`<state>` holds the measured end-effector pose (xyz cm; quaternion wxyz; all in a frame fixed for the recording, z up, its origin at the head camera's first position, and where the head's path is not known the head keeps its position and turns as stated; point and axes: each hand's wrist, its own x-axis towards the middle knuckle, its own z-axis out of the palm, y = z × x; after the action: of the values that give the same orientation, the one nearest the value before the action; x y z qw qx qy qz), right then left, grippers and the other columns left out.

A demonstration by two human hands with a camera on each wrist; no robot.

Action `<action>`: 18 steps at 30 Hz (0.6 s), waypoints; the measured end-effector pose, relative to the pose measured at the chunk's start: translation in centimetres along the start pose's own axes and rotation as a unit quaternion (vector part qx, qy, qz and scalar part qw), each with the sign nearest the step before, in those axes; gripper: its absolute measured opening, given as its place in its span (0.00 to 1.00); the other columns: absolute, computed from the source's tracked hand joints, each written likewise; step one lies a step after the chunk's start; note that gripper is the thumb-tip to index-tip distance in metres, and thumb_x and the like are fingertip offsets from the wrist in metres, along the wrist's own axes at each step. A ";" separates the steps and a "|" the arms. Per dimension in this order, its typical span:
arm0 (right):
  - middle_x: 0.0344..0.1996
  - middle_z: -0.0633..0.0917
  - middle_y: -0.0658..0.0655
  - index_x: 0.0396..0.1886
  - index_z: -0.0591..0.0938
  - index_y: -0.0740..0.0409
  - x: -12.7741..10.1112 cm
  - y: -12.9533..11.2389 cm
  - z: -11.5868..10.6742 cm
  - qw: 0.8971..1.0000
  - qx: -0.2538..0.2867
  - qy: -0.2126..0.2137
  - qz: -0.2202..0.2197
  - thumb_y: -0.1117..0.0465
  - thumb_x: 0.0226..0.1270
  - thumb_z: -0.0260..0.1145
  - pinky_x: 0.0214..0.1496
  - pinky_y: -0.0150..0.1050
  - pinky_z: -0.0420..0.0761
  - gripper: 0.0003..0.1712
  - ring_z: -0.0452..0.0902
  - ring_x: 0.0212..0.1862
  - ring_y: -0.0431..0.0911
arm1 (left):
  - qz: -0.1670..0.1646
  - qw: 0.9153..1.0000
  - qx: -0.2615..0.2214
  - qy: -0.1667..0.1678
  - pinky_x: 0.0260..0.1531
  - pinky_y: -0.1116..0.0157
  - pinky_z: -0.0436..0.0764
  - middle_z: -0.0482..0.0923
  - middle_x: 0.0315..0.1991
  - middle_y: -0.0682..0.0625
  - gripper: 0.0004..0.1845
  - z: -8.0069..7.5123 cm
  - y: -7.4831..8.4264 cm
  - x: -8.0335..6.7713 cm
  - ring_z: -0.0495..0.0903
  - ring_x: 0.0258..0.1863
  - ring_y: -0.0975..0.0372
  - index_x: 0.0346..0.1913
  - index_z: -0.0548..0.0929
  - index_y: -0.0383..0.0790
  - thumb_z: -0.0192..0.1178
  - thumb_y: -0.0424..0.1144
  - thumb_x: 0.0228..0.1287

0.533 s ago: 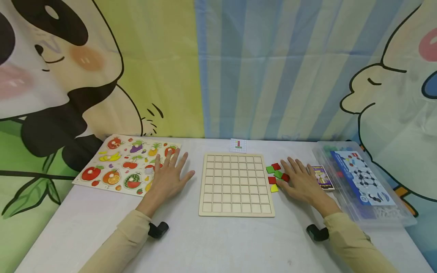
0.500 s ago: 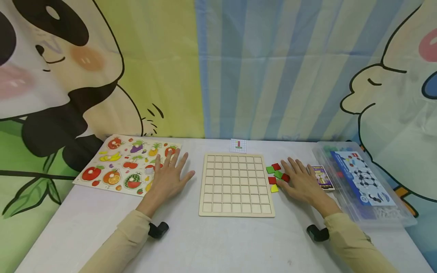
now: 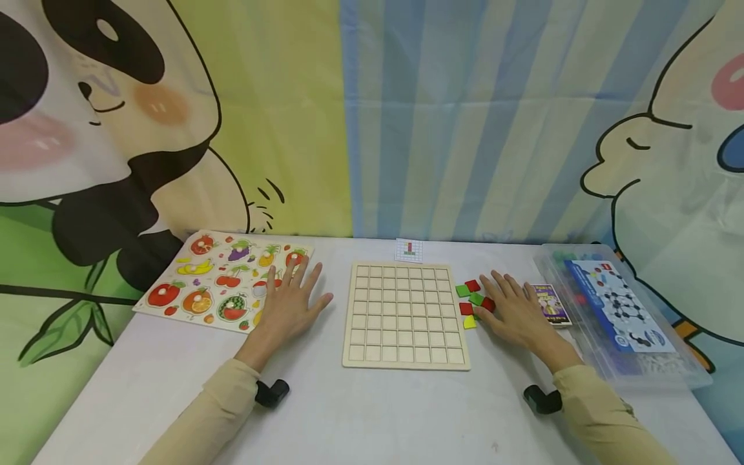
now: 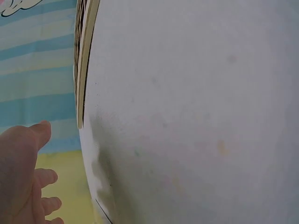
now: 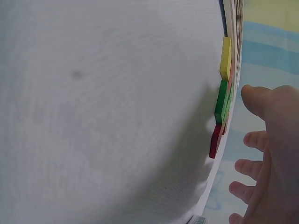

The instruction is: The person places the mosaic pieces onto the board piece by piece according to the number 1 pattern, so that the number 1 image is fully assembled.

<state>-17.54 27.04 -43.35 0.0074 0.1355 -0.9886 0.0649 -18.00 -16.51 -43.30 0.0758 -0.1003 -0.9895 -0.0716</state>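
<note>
My left hand (image 3: 287, 309) is spread over the right edge of the fruit picture board (image 3: 195, 271), fingers straight, holding nothing. Between the hands lies a pale wooden grid board (image 3: 405, 315) with square cells. Just right of it is a loose cluster of small square tiles: red (image 3: 466, 309), green (image 3: 462, 290) and a yellow one (image 3: 469, 321). My right hand (image 3: 514, 311) is spread beside these tiles, its thumb close to them, and holds nothing. In the right wrist view, the yellow tile (image 5: 225, 58), a green tile (image 5: 221, 101) and a dark red tile (image 5: 215, 141) show below the hand's level.
Behind the grid board lies a small card (image 3: 409, 250) printed with a red and green pattern on a grid. A small purple box (image 3: 552, 305) sits by the right hand. Farther right is a clear plastic case (image 3: 624, 368) with a blue molecule-picture sheet (image 3: 619, 303) on it.
The head view has shifted slightly, so everything appears a little farther right and down. Both hands and the things on the table keep their places.
</note>
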 end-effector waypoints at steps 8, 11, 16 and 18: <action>0.70 0.60 0.66 0.71 0.61 0.56 -0.2 0.1 0.1 1.000 0.016 0.020 -0.017 0.46 0.67 0.58 0.67 0.68 0.50 0.37 0.52 0.70 0.65 | 0.027 0.999 -0.018 -0.002 0.68 0.39 0.42 0.52 0.74 0.44 0.36 -0.1 0.6 0.4 0.51 0.73 0.46 0.73 0.57 0.50 0.48 0.60 0.66; 0.65 0.67 0.65 0.64 0.70 0.57 -0.4 -0.3 -0.1 0.998 0.032 0.050 -0.038 0.51 0.65 0.62 0.65 0.65 0.59 0.30 0.59 0.67 0.63 | 0.053 0.997 -0.053 -0.011 0.67 0.40 0.49 0.55 0.73 0.45 0.33 -0.2 1.2 0.7 0.57 0.71 0.48 0.71 0.62 0.50 0.51 0.56 0.67; 0.54 0.77 0.63 0.50 0.80 0.59 -1.0 -1.2 0.0 0.990 0.079 0.082 -0.078 0.59 0.61 0.66 0.58 0.58 0.70 0.18 0.71 0.58 0.59 | 0.093 0.989 -0.117 -0.010 0.60 0.46 0.67 0.67 0.67 0.47 0.25 0.0 2.5 1.8 0.69 0.64 0.50 0.64 0.72 0.47 0.55 0.50 0.66; 0.52 0.78 0.59 0.49 0.80 0.57 -1.4 -1.6 0.2 0.988 0.098 0.077 -0.094 0.61 0.60 0.67 0.56 0.55 0.73 0.16 0.73 0.55 0.55 | 0.105 0.984 -0.145 -0.006 0.55 0.46 0.71 0.70 0.64 0.47 0.22 0.4 3.0 2.2 0.72 0.61 0.50 0.61 0.75 0.46 0.56 0.48 0.66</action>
<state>-15.78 25.89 -43.38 0.0760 0.2230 -0.9567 0.1708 -19.60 -13.16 -42.92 0.0615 -0.2144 -0.9529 -0.2054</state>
